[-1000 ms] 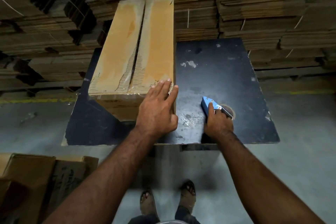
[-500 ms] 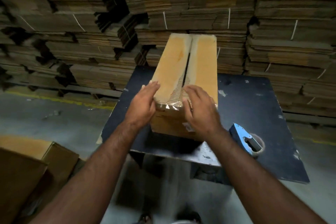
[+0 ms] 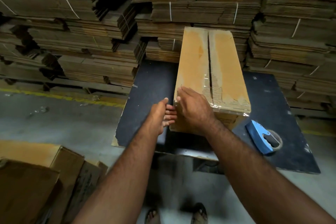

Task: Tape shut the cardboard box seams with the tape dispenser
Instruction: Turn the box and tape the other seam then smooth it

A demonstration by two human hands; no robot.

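A long cardboard box (image 3: 223,71) lies on the dark table (image 3: 152,85), its top centre seam running away from me, with clear tape over the near edge. My right hand (image 3: 192,109) lies over the box's near left corner, fingers spread on the top. My left hand (image 3: 160,114) presses flat against the box's left side near that corner, fingers straight. The blue tape dispenser (image 3: 261,137) lies on the table to the right of the box, held by neither hand.
Bundled stacks of flat cardboard (image 3: 91,32) fill the background behind and beside the table. Other cardboard boxes (image 3: 41,174) sit on the floor at lower left. A yellow line (image 3: 63,96) marks the concrete floor. My sandalled feet (image 3: 176,212) show at the bottom.
Both hands slid left along the box's near edge to its left corner. The right hand had let go of the dispenser a second ago. The view shifted left.
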